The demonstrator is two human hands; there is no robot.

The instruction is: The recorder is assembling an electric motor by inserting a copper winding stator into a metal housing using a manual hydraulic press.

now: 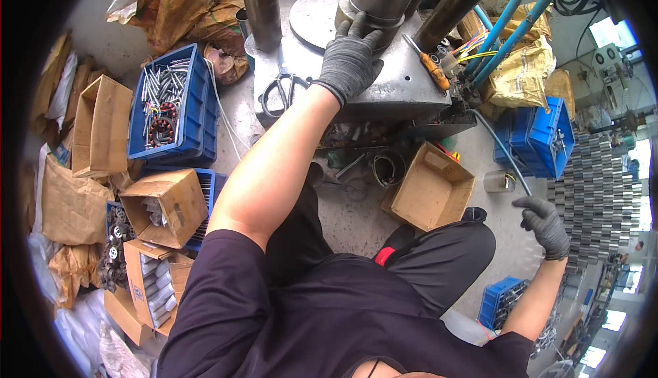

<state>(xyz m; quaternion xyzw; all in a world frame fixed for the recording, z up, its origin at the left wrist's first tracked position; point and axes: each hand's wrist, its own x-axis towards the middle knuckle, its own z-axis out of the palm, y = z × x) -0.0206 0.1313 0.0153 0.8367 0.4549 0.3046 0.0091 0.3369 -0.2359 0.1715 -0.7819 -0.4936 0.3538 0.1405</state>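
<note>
Head view shows the metal cylinder [380, 8] at the top, above the near part of a metal base plate [391, 93], with a pale round disc [312, 20] just to its left. The left hand [349, 63], in a grey glove, has its fingers lightly spread against the near side of the cylinder's lower collar; whether they grip it or merely rest there cannot be told. The right hand [546, 227], gloved too, is loosely curled with the index finger extended, just beside the end of a thin rod [504, 152]; no closed hold shows, and contact with the rod is unclear.

The cylinder looks stiff, probably heavy and not fragile, and its shiny upper wall is likely slippery. The collar seems the better place to take hold, with fingers and thumb on opposite sides. Scissors [283, 92] and an orange-handled tool [433, 69] lie nearby on the plate.
</note>
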